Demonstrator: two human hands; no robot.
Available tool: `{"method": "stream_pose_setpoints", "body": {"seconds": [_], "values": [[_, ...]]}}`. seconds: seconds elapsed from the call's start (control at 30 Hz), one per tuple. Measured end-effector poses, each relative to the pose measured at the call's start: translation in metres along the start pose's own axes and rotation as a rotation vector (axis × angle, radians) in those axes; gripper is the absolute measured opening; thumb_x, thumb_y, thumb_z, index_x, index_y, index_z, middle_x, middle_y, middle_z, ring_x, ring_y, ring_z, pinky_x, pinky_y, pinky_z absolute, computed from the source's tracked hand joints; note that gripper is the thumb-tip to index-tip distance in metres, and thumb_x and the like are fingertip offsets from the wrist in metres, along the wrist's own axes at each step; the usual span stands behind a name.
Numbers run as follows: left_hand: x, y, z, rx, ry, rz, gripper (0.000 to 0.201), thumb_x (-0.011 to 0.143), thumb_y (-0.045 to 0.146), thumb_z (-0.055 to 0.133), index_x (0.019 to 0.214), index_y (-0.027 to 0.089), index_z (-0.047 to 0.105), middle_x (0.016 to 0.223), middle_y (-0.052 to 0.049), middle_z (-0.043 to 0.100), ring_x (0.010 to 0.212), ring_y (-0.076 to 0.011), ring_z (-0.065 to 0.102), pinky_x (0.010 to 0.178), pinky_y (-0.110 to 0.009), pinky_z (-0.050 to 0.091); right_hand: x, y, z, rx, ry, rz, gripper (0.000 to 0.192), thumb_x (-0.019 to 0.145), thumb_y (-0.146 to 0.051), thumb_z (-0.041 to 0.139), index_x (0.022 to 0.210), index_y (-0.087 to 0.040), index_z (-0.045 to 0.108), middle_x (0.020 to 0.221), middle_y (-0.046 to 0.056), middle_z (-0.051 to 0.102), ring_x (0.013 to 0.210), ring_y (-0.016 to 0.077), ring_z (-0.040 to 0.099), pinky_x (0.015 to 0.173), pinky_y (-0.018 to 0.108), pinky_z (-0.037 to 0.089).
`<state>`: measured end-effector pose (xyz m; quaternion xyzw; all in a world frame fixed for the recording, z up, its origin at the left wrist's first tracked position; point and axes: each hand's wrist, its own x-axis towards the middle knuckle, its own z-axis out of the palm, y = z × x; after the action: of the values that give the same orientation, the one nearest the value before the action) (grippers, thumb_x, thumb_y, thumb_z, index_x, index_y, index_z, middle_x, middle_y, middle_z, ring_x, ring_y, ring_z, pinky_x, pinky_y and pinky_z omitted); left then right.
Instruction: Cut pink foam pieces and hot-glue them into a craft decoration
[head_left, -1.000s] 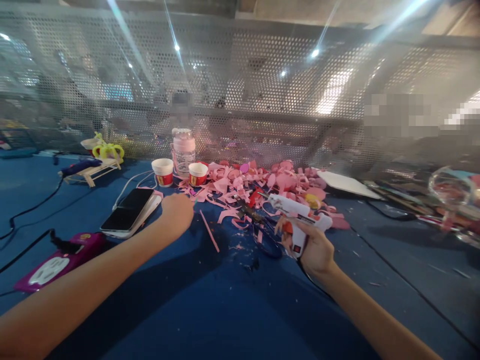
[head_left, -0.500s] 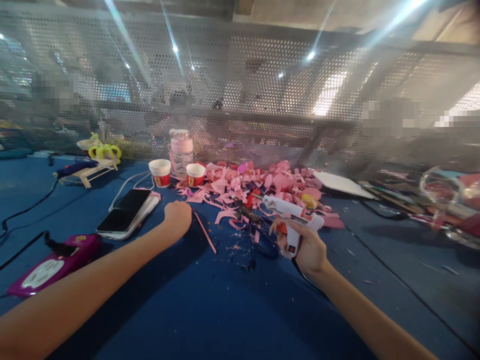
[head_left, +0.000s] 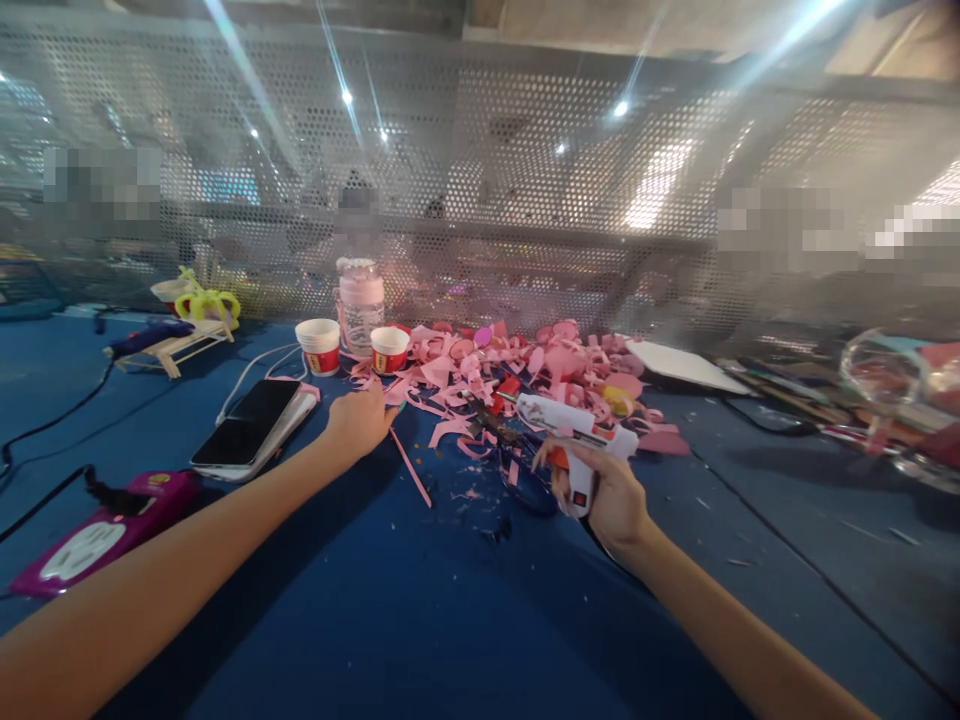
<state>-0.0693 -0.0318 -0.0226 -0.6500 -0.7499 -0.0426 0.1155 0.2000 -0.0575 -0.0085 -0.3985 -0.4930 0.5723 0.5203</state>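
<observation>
Glue gun: your right hand (head_left: 611, 500) grips the white glue gun (head_left: 574, 432) by its handle, nozzle pointing left and away from you, held just above the blue surface (head_left: 420, 620).
Left hand: your left hand (head_left: 358, 420) is half curled with its fingertips at the near edge of the pink paper scraps (head_left: 517, 375); you cannot tell from here whether it pinches a piece.
Step in hand: as it looks, you are picking out a scrap while the gun waits ready.
Next move: it calls for bringing scrap and nozzle together without letting the hot tip touch your fingers.
Close by: a thin pink stick (head_left: 410, 466) lies between your hands, and dark scissors (head_left: 525, 480) lie just left of the gun, under its nozzle.
Left side: a phone (head_left: 251, 425) lies beside your left hand, and a purple power strip (head_left: 97, 535) sits nearer you.
Far side: two paper cups (head_left: 319, 345) and a pink bottle (head_left: 361, 305) stand before the perforated screen (head_left: 525, 170).
In the way: the scissors and loose scraps crowd the spot under the nozzle.
</observation>
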Motion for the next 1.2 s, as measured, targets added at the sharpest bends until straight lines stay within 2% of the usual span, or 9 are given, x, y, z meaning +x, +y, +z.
{"method": "stream_pose_setpoints", "body": {"seconds": [0.23,0.33,0.4,0.5,0.57,0.73,0.83,1.03,1.2], "values": [[0.005,-0.004,0.004,0.006,-0.08,0.125,0.034,0.086,0.03,0.036,0.108,0.012,0.054,0.091,-0.018,0.065,0.086,-0.0293,0.062,0.069,-0.038,0.047,0.001,0.001,0.0,0.029,0.01,0.008,0.024,0.059,-0.035,0.056,0.067,-0.014,0.063,0.036,0.0,0.052,0.026,0.0112,0.041,0.024,0.021,0.029],[0.004,-0.002,-0.001,0.004,-0.042,0.119,0.034,0.087,0.029,0.033,0.107,0.01,0.052,0.089,-0.018,0.064,0.084,-0.029,0.062,0.068,-0.037,0.047,0.002,0.004,0.0,0.041,0.016,-0.008,0.023,0.059,-0.033,0.056,0.067,-0.013,0.063,0.038,0.0,0.053,0.026,0.0111,0.042,0.024,0.021,0.03],[0.001,0.002,-0.004,-0.05,0.046,0.143,0.033,0.088,0.03,0.032,0.104,0.009,0.051,0.089,-0.017,0.063,0.083,-0.0274,0.062,0.068,-0.035,0.046,0.002,0.005,-0.001,0.039,0.018,-0.017,0.023,0.059,-0.033,0.056,0.067,-0.013,0.064,0.037,0.0,0.053,0.025,0.0115,0.042,0.024,0.021,0.031],[-0.008,0.012,-0.007,-0.305,0.23,0.27,0.023,0.087,0.028,0.036,0.094,0.012,0.051,0.086,-0.011,0.062,0.081,-0.0218,0.061,0.069,-0.03,0.046,0.002,0.007,-0.002,0.023,0.011,-0.021,0.024,0.059,-0.035,0.056,0.065,-0.013,0.064,0.033,0.0,0.051,0.024,0.0121,0.041,0.023,0.021,0.03],[-0.017,0.021,-0.007,-0.556,0.282,0.344,0.017,0.086,0.028,0.041,0.09,0.015,0.051,0.084,-0.008,0.062,0.078,-0.0182,0.06,0.07,-0.028,0.046,0.002,0.008,-0.002,0.01,0.009,-0.027,0.024,0.06,-0.035,0.055,0.063,-0.013,0.064,0.032,0.0,0.05,0.023,0.0121,0.041,0.023,0.021,0.028],[-0.039,0.045,-0.005,-1.342,0.061,0.365,0.015,0.08,0.028,0.051,0.091,0.017,0.051,0.086,-0.005,0.063,0.08,-0.0142,0.062,0.073,-0.027,0.05,0.001,0.01,-0.002,0.004,0.0,-0.016,0.026,0.06,-0.036,0.055,0.066,-0.013,0.065,0.031,0.0,0.049,0.022,0.012,0.04,0.022,0.021,0.027],[-0.047,0.054,-0.005,-1.661,-0.048,0.29,0.017,0.074,0.024,0.058,0.086,0.016,0.051,0.08,-0.003,0.062,0.076,-0.0142,0.063,0.072,-0.027,0.052,0.001,0.01,-0.002,0.005,-0.011,-0.015,0.026,0.059,-0.036,0.055,0.066,-0.013,0.066,0.031,0.0,0.049,0.023,0.0123,0.041,0.023,0.021,0.028],[-0.05,0.058,-0.005,-1.845,-0.114,0.216,0.029,0.069,0.022,0.062,0.096,0.016,0.052,0.072,-0.001,0.063,0.065,-0.0134,0.064,0.063,-0.027,0.054,0.0,0.011,-0.003,0.0,-0.039,-0.011,0.028,0.061,-0.035,0.053,0.067,-0.012,0.067,0.032,0.0,0.05,0.024,0.0122,0.041,0.023,0.022,0.029],[-0.049,0.056,-0.002,-1.743,-0.006,0.17,0.015,0.063,0.021,0.067,0.076,0.014,0.061,0.07,-0.001,0.064,0.064,-0.0113,0.061,0.06,-0.022,0.052,-0.001,0.01,-0.001,0.042,-0.012,0.022,0.026,0.058,-0.035,0.055,0.066,-0.012,0.066,0.032,0.0,0.05,0.023,0.0125,0.041,0.022,0.022,0.028]]}}
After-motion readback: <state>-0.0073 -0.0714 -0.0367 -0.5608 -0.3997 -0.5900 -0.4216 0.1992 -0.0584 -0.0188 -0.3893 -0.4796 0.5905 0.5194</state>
